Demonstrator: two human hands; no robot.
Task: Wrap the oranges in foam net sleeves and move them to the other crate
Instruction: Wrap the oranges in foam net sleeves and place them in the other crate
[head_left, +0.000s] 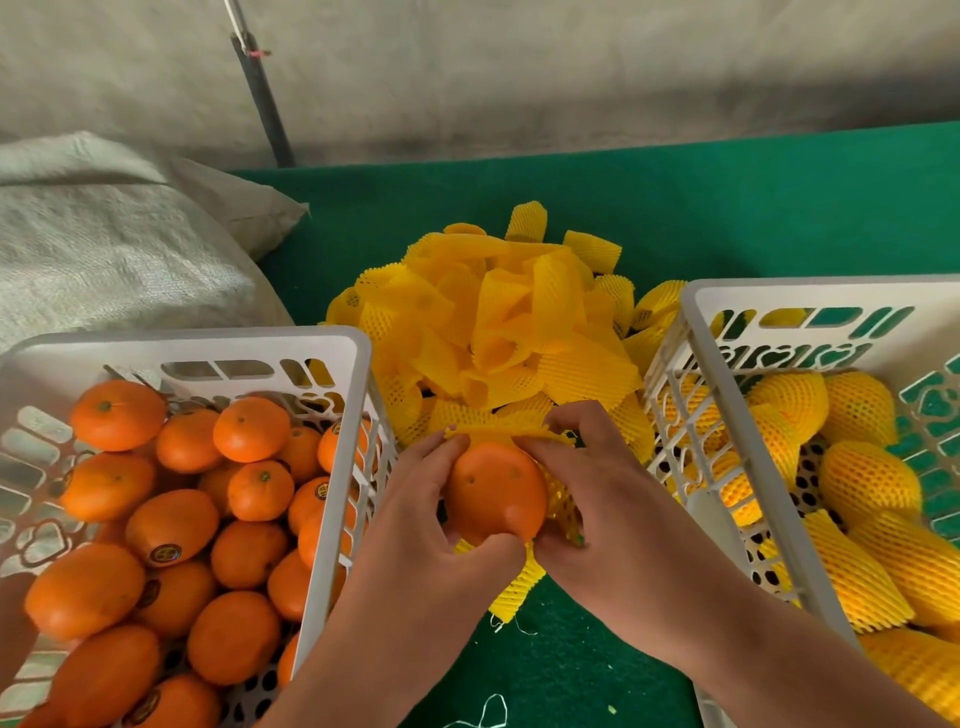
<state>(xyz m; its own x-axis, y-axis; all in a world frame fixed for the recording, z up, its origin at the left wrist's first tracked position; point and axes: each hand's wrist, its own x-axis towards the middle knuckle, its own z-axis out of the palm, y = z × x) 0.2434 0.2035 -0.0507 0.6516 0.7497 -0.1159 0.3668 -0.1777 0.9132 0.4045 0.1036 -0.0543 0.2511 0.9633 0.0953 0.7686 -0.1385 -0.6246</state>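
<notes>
My left hand (441, 519) and right hand (597, 499) both pinch the sleeve (558, 499) around the orange (493, 491) — fingers curled tight. I'd stretch the mouth evenly and roll it down without tearing the net.

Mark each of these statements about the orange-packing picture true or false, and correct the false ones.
1. Both hands hold one orange between the crates. True.
2. The left crate holds wrapped oranges. False: its oranges are bare; the wrapped ones lie in the right crate.
3. A pile of yellow foam net sleeves lies on the green cloth beyond the hands. True.
4. The held orange is fully covered by its sleeve. False: most of its skin still shows.
5. The left hand rests idle in a crate. False: it grips the orange, as does the right hand.
</notes>
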